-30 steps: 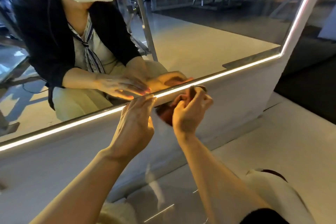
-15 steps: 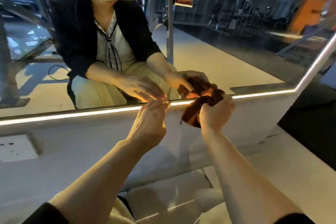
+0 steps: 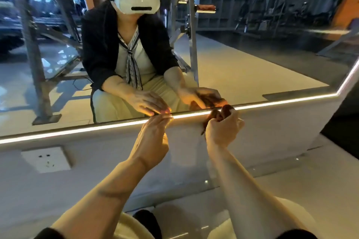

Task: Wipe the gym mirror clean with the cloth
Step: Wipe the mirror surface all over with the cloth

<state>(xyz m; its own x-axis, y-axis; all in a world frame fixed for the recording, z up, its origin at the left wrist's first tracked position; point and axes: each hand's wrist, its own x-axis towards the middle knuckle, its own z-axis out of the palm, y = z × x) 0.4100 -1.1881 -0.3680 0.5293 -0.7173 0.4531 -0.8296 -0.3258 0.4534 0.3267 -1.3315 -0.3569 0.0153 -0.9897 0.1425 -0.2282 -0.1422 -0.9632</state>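
While the right hand (image 3: 221, 130) bunches a crumpled brown cloth (image 3: 218, 115), straight left fingers (image 3: 165, 119) touch the glossy mirror (image 3: 242, 64) edge

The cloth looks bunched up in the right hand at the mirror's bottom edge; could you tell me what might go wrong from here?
1. The cloth, wadded in the right hand, offers little flat surface, so it may smear the mirror.
2. The left hand has bare fingertips at the lit strip, likely leaving fresh prints.
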